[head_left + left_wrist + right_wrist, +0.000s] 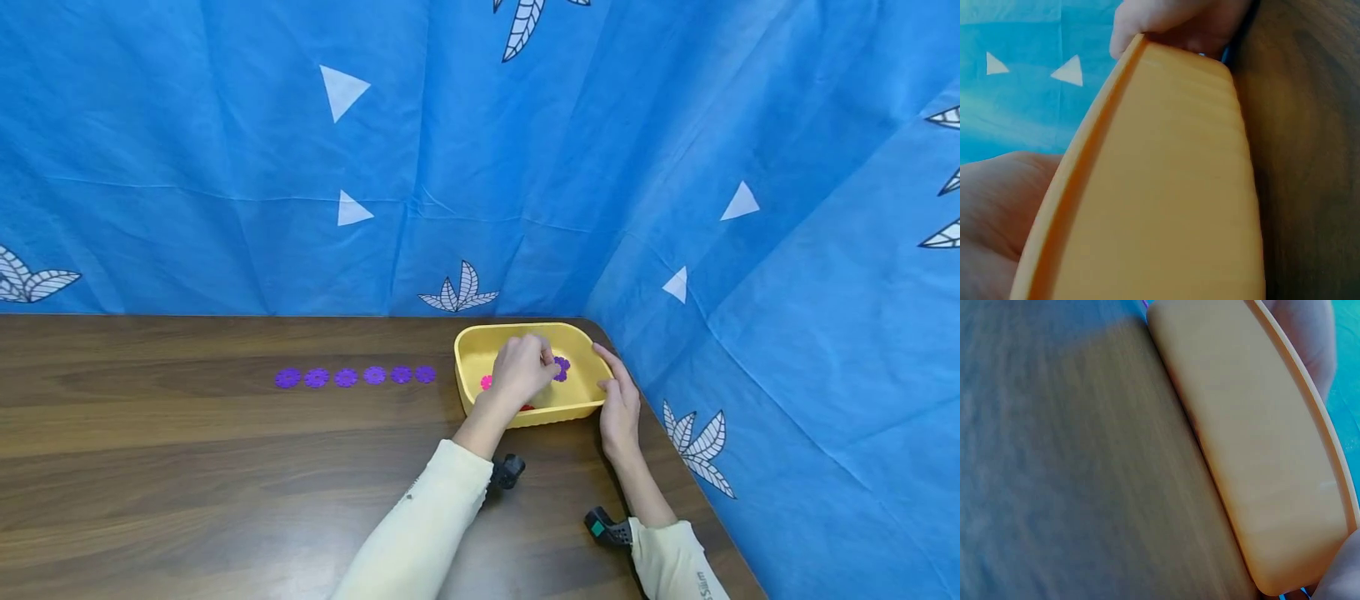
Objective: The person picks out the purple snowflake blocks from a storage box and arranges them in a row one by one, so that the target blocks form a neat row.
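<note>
A yellow plastic bin [555, 414] stands near the table's right corner. My left hand [519, 367] reaches over its front wall, fingers bent inside. It pinches a purple snowflake disc [562, 369], which stands tilted at the fingertips. My right hand [621, 408] grips the bin's right end at the rim; the same hand [1179, 19] shows at the top of the left wrist view. A pink disc [486, 382] and a red piece [527, 408] lie in the bin, partly hidden by the left hand and arm. Both wrist views mostly show the bin's outer wall [1254, 437].
Left of the bin, several purple snowflake discs [346, 377] lie flat in a row on the brown wooden table [187, 467]. A blue curtain [480, 150] hangs along the back and right table edges. Dark wrist cameras [509, 472] sit on both arms.
</note>
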Demonstrator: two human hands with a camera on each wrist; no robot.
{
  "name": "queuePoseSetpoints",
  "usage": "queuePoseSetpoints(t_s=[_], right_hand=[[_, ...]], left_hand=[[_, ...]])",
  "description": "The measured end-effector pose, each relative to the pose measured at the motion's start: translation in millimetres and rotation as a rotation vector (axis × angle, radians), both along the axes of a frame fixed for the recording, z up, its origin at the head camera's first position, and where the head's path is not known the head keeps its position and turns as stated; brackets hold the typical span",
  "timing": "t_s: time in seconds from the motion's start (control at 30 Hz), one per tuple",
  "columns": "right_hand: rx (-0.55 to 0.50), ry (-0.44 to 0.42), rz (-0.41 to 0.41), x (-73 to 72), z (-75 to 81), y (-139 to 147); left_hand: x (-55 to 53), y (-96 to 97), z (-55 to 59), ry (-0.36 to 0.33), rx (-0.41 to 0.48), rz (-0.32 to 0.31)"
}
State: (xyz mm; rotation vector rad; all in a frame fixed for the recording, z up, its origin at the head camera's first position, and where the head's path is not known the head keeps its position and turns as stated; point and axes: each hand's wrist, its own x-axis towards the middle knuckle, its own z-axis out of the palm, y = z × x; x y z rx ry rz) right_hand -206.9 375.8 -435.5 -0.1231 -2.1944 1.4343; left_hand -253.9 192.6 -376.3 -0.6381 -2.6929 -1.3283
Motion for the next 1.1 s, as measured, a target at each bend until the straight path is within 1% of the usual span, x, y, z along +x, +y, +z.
queuePoseSetpoints(t_s=[0.03, 0.13, 0.2, 0.27, 0.33, 0.5, 0.67, 0.77, 0.9, 1.1], right_hand=[[-0.003, -0.006, -0.002, 2.1, 3.8, -2], [-0.007, -0.020, 0.002, 9.0, 16.1, -10], [0.003, -0.023, 0.003, 12.6, 22.3, -14], [0.013, -0.021, 0.002, 15.3, 25.8, -17], [0.018, -0.022, 0.000, 16.9, 26.8, -18], [0.016, -0.022, 0.002, 17.9, 25.6, -17], [0.014, -0.015, 0.006, 18.1, 25.8, -18], [0.019, -0.015, 0.003, 18.2, 26.0, -18], [0.015, -0.012, 0.002, 18.6, 26.0, -18], [0.019, -0.015, 0.005, 19.1, 25.9, -18]], left_hand=[[-1.1, 0.4, -3.2, -0.023, -0.024, -0.008], [-4.0, 1.0, -9.6, -0.069, -0.090, -0.064], [-5.3, 0.9, -12.5, -0.074, -0.147, -0.096], [-6.4, 1.4, -14.9, -0.073, -0.197, -0.108], [-6.6, 1.8, -16.6, -0.075, -0.240, -0.104], [-5.6, 3.9, -18.4, -0.061, -0.282, -0.070], [-4.5, 4.0, -18.9, -0.078, -0.342, -0.053], [-2.8, 3.5, -18.5, -0.082, -0.352, -0.049], [0.4, 3.8, -16.8, -0.061, -0.363, -0.038], [1.4, 4.0, -15.9, -0.054, -0.361, -0.024]])
